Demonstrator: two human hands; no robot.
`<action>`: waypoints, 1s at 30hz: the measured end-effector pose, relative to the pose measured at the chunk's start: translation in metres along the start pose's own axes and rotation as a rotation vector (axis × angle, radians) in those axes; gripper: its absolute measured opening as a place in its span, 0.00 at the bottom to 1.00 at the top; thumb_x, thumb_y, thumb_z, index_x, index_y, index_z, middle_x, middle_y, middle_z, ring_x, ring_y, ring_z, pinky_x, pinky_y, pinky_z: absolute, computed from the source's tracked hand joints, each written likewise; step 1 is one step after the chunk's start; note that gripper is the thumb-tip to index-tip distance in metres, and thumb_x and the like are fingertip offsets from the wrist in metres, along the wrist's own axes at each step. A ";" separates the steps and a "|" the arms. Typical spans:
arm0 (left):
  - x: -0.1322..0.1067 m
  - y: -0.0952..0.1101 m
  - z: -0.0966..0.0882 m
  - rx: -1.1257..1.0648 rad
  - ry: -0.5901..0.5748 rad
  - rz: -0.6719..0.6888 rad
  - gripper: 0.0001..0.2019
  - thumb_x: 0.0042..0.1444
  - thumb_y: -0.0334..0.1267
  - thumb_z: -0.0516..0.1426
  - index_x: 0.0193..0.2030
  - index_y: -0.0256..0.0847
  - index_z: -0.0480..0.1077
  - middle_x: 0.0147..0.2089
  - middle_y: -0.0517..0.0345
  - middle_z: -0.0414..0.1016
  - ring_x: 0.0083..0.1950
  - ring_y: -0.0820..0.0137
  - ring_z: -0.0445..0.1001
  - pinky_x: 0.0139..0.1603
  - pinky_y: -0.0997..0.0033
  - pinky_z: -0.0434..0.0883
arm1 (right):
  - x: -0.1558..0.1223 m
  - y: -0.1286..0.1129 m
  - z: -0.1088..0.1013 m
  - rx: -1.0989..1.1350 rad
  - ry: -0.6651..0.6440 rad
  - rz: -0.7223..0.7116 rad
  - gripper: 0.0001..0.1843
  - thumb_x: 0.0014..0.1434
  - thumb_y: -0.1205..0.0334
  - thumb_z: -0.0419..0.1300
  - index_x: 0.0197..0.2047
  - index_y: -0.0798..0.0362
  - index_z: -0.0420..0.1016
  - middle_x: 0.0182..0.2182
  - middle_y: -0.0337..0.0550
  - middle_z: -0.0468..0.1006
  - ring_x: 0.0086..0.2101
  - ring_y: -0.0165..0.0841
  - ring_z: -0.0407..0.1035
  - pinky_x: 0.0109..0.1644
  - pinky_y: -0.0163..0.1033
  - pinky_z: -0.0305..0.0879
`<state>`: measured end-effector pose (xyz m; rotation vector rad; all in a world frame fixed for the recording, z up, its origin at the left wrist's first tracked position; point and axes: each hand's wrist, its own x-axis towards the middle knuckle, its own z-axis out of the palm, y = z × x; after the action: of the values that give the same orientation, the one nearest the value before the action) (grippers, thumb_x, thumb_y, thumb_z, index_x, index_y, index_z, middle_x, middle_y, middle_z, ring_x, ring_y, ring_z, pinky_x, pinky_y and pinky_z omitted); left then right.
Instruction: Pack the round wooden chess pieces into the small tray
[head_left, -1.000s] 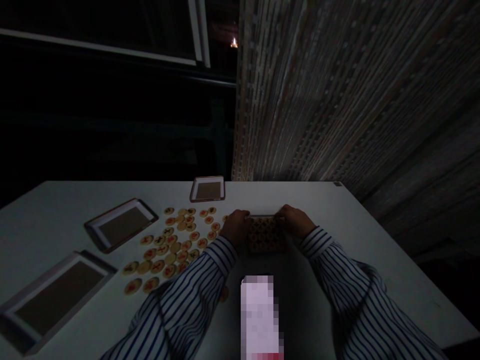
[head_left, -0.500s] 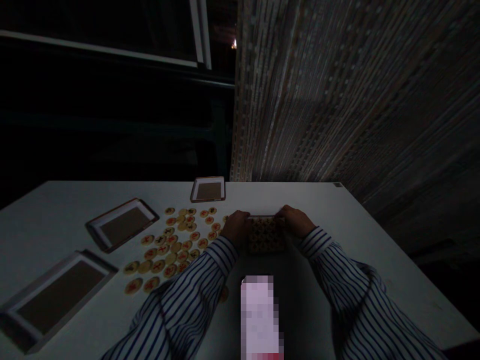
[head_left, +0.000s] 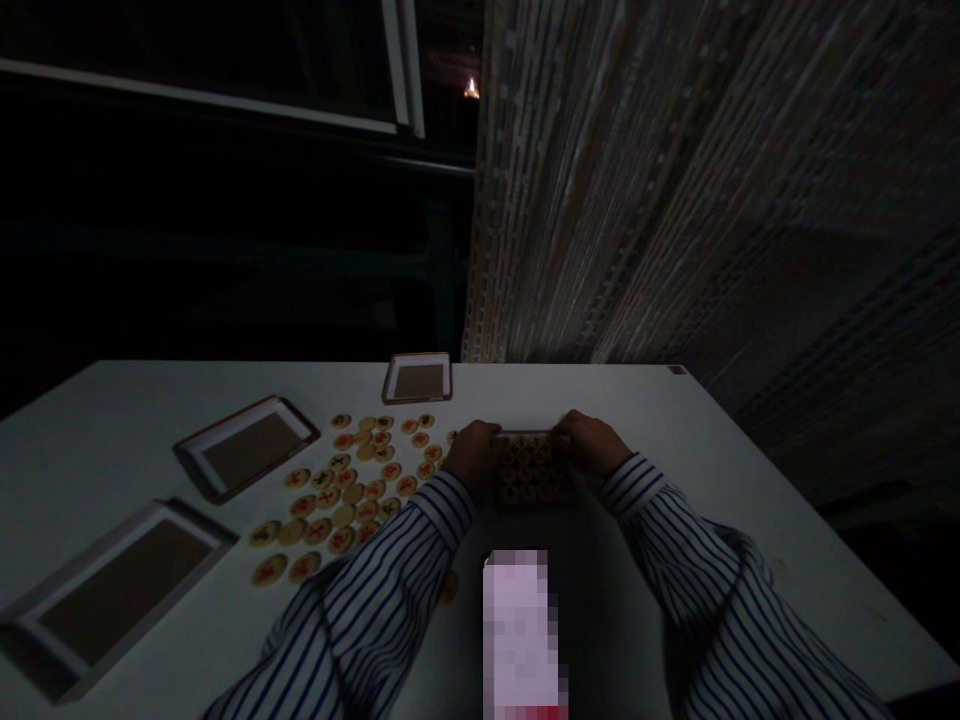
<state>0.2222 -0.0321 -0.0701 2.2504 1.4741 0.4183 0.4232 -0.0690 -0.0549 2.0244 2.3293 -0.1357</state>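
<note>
A small box [head_left: 534,497] of round Chinese chess pieces [head_left: 529,465] rests on the white table, its pieces laid in rows. My left hand [head_left: 474,452] is closed on the box's far left corner. At the far right corner my right hand [head_left: 592,440] grips it too, fingers bent over the rim. Loose xiangqi pieces [head_left: 343,517] with red or dark characters lie scattered left of my left hand, some partly hidden by my sleeve. One more loose piece [head_left: 448,588] shows beside my left forearm.
On the left stand a long open box part [head_left: 124,580] and a shallow tray [head_left: 251,448]; another small tray [head_left: 418,378] is at the table's back edge. A pixelated bright phone-like object [head_left: 521,630] lies in front. A bead curtain [head_left: 600,200] hangs behind the table [head_left: 720,560].
The view has shifted very slightly, and the bead curtain hangs a little differently. Both hands stay on the box in the same place.
</note>
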 end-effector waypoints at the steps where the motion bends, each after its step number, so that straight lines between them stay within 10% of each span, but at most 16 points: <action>1: 0.000 0.000 0.000 0.000 0.000 0.002 0.16 0.53 0.34 0.50 0.47 0.34 0.69 0.47 0.47 0.72 0.49 0.67 0.70 0.49 0.73 0.63 | 0.000 0.000 0.000 -0.002 -0.001 0.000 0.14 0.57 0.60 0.51 0.45 0.50 0.71 0.43 0.45 0.70 0.41 0.33 0.67 0.43 0.35 0.57; 30: -0.001 -0.003 0.000 -0.004 0.016 0.003 0.17 0.53 0.37 0.50 0.48 0.35 0.69 0.47 0.48 0.72 0.48 0.68 0.70 0.49 0.73 0.63 | -0.021 -0.015 -0.004 -0.097 -0.018 0.005 0.14 0.56 0.57 0.52 0.43 0.52 0.70 0.40 0.47 0.69 0.38 0.34 0.67 0.38 0.37 0.57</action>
<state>0.2196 -0.0318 -0.0716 2.2512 1.4765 0.4404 0.4113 -0.0914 -0.0484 1.9761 2.2728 -0.0397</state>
